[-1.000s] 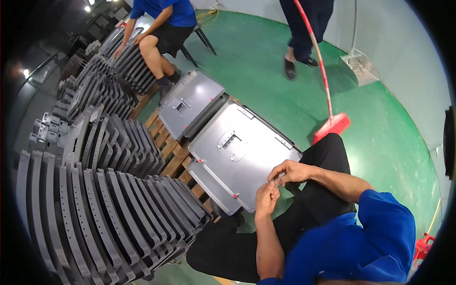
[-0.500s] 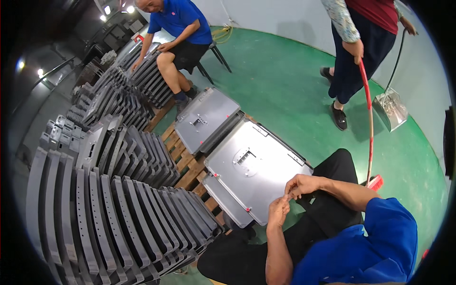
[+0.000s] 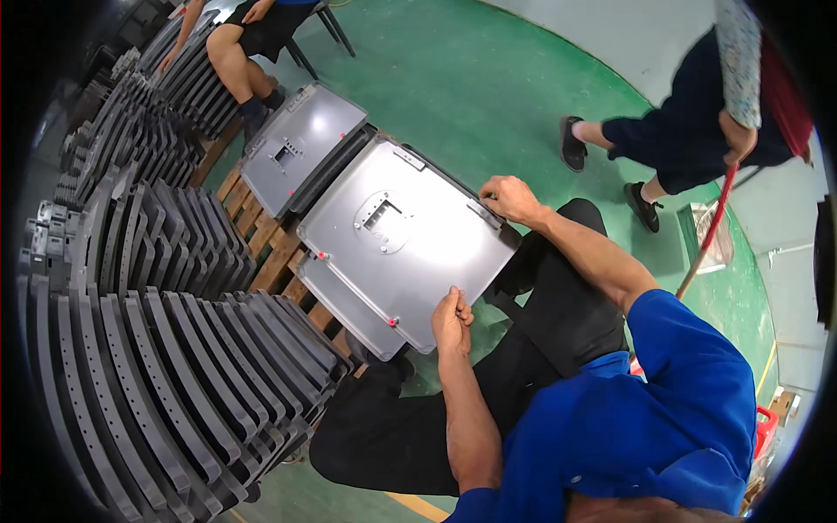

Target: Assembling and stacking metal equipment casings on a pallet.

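A flat silver metal panel [image 3: 427,227] lies before me on a stack, with a round recessed plate and slot on its face. Two red-tipped spots mark its left edge. My right hand [image 3: 513,200] is at the panel's far right edge, its fingers bent and pinched beside a small bracket [image 3: 485,214]; anything between them is too small to see. Above the panel's near edge is my left hand [image 3: 452,321], closed with thumb against fingers. Whatever it may hold is hidden.
Another silver panel [image 3: 305,148] lies beyond, on a wooden pallet [image 3: 277,253]. Stacked grey metal frames [image 3: 174,375] fill the left. A seated co-worker [image 3: 240,52] reaches to far stacks. At right a person [image 3: 689,113] holds a red broom handle [image 3: 717,213] near a dustpan [image 3: 711,235].
My hands, together before, have come apart: the right moved to the panel's far edge, the left stays near its front. My view shifted, and the person with the broom has stepped.
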The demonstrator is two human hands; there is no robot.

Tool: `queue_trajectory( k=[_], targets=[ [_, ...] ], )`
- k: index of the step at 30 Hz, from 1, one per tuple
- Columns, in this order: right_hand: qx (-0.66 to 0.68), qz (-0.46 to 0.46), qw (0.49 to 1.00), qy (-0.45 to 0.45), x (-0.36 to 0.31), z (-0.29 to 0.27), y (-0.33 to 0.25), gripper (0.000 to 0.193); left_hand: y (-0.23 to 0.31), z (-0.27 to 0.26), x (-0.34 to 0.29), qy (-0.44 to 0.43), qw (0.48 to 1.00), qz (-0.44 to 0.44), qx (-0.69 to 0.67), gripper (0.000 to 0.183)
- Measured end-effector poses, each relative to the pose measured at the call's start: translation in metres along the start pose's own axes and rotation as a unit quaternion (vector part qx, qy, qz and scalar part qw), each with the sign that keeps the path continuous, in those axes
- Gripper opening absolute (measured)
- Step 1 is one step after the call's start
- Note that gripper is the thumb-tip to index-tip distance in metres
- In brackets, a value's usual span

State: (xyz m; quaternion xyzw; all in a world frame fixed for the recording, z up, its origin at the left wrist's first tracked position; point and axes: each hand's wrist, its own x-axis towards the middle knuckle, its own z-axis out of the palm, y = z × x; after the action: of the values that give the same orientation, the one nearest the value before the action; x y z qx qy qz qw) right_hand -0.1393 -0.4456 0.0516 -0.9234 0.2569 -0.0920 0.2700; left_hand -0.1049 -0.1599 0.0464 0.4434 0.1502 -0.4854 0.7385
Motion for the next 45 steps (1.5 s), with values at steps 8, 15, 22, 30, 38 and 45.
queue_trajectory(
  k=[8, 15, 22, 30, 38, 45],
  targets=[
    [-0.084, -0.069, 0.994, -0.022, -0.005, 0.028, 0.013, 0.014, -0.003, -0.002, 0.002, -0.003, 1.000, 0.002, 0.003, 0.030],
    [-0.105, -0.066, 0.992, 0.008, -0.002, 0.039, 0.017, 0.013, -0.004, 0.002, 0.003, 0.011, 1.000, 0.002, -0.004, 0.027],
    [-0.131, -0.047, 0.990, 0.009, -0.002, 0.047, 0.015, 0.015, -0.006, 0.004, 0.001, 0.022, 1.000, -0.002, 0.001, 0.029],
    [-0.161, -0.024, 0.986, -0.035, -0.004, 0.048, 0.002, 0.018, -0.009, -0.002, 0.000, 0.012, 1.000, -0.008, -0.004, 0.027],
    [-0.162, -0.021, 0.986, -0.026, -0.001, 0.051, 0.007, 0.020, -0.008, -0.004, 0.003, -0.012, 1.000, -0.005, -0.015, 0.029],
    [-0.170, 0.002, 0.985, -0.027, 0.001, 0.055, 0.007, 0.019, -0.007, -0.013, 0.006, -0.032, 0.998, -0.012, -0.044, 0.036]
  ],
)
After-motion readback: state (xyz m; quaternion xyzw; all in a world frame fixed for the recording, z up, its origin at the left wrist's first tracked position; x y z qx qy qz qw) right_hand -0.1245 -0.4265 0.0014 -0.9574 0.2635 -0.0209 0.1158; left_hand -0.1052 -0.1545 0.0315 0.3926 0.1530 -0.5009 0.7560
